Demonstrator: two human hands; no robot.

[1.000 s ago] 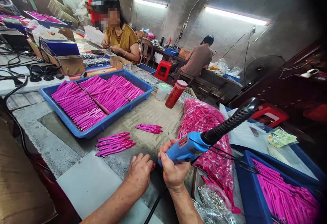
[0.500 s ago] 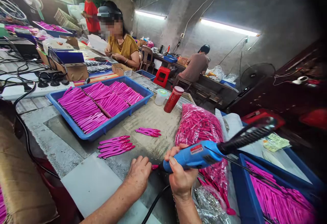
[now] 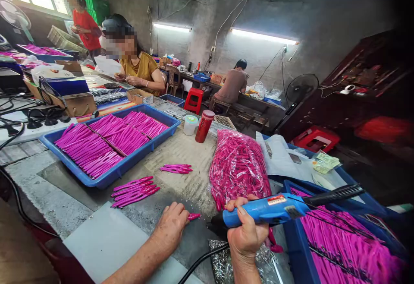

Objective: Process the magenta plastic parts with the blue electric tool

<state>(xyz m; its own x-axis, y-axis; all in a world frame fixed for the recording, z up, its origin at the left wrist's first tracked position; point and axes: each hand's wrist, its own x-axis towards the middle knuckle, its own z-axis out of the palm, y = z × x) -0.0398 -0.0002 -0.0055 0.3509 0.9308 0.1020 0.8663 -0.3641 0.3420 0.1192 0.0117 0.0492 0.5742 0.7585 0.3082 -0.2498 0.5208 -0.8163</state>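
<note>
Blue power tool (image 3: 265,209), magenta pieces (image 3: 106,139), red bottle (image 3: 203,126).

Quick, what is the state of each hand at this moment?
Left hand: fingers curled, pinning a pink piece to the table.
Right hand: closed around the blue power tool.

Single head-worn view, facing forward and down over worktable (image 3: 187,146), close above left hand (image 3: 170,228), right hand (image 3: 247,232)

free: bench (image 3: 181,146) between blue tray (image 3: 111,179) and pink bag (image 3: 239,167) | obstacle: loose pink pieces (image 3: 134,187)
</note>
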